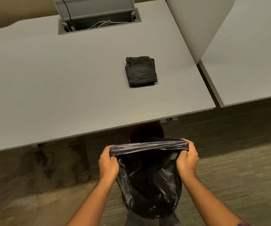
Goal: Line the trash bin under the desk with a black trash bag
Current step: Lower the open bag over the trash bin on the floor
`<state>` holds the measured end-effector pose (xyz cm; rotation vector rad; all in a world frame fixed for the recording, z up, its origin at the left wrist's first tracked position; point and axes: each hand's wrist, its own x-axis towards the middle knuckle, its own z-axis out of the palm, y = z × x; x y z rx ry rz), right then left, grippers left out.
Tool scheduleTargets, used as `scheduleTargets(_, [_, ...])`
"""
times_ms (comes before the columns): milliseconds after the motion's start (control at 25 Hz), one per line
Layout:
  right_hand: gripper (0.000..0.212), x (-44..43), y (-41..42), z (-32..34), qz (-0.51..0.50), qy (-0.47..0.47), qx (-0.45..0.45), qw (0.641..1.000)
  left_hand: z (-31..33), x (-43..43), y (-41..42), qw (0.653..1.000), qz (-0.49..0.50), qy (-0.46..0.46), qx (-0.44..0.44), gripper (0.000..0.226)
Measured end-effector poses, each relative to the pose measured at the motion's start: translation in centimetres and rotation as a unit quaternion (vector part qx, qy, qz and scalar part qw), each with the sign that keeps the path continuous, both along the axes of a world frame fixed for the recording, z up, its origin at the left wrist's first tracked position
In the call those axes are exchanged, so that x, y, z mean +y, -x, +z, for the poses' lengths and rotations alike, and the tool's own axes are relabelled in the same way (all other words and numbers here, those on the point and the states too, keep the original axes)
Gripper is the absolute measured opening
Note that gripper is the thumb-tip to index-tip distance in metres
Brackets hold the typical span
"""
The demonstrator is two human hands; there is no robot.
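Midway through the job, the left hand (108, 162) and right hand (187, 158) each grip the stretched mouth of a black trash bag (149, 181) at lower centre, while the dark bin (145, 132), just above under the desk (66, 79) edge, appears unlined.

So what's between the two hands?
In the head view, the bag's stretched black rim spans from left hand to right hand.

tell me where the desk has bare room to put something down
Most of the desk is bare: the wide stretch left of the folded black bags, and the strip between them and the front edge. Only the open cable hatch at the back is cluttered, with cords inside.
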<state>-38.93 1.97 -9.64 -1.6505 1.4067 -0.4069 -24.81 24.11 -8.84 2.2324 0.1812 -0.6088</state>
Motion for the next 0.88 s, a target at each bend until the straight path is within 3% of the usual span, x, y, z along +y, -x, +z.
scheduleTargets(200, [0.056,-3.5,-1.3,-5.7,-0.008,0.027,-0.078,0.997,-5.4,-3.2,-0.9,0.995,0.037,0.045,-0.077,0.062])
scheduleTargets(400, [0.058,-6.0,-1.5,-11.6,0.004,0.033,-0.095,0.995,-11.0,-4.3,-1.2,0.992,-0.002,0.033,-0.123,0.057])
scheduleTargets(520, [0.046,-7.2,-1.4,-15.5,0.027,0.029,-0.056,0.998,-15.2,-5.0,-1.7,0.992,-0.017,-0.037,-0.119,0.037])
scheduleTargets(640, [0.033,-8.8,-1.5,-19.6,0.072,0.005,0.017,0.997,-20.3,-5.1,-2.7,0.993,0.038,-0.071,-0.089,0.021])
scheduleTargets(720, [0.024,-10.4,-1.6,-22.5,0.108,-0.025,0.099,0.989,-23.1,-5.0,-3.7,0.995,0.075,-0.047,-0.045,0.026])
scheduleTargets(800, [0.024,-12.5,-1.6,-25.3,0.167,-0.062,0.169,0.969,-25.7,-4.8,-4.6,0.998,0.043,0.009,-0.036,0.029])
scheduleTargets(880, [0.018,-14.6,-2.1,-27.9,0.237,-0.099,0.183,0.949,-28.8,-4.5,-6.0,0.997,0.051,0.055,0.005,0.027])
